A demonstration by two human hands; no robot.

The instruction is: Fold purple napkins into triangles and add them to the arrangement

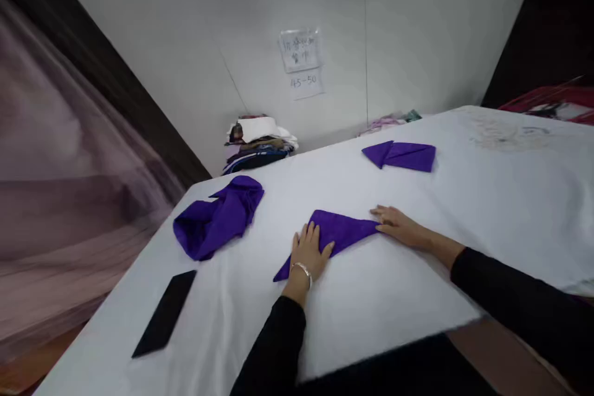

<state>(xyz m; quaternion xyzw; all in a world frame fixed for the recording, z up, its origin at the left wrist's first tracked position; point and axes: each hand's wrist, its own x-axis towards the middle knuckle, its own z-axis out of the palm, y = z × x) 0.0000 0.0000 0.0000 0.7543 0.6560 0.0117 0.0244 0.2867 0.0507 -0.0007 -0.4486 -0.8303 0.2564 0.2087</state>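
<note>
Purple folded triangular cloth point(343, 229), one of three purple pieces, lies mid-frame on the white-covered counter point(394, 303), left hand point(310, 253) spread flat on it, right hand point(398, 226) at its tip, pinching or not I cannot tell; one crumpled purple cloth point(227, 213) left, one folded purple strip point(411, 156) upper right, one black rectangular panel point(166, 314) lower left

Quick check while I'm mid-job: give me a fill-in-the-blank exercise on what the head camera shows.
1. The left hand lies on a folded cloth whose colour is ____.
2. The right hand is at the cloth's pointed end, while a bracelet circles the ____ wrist.
3. Counting the piece under the left hand, cloth of that colour lies in ____ separate spots on the white table.
4. The lower wall sheet reads 45-____.

Missing words: purple; left; three; 50.
</note>
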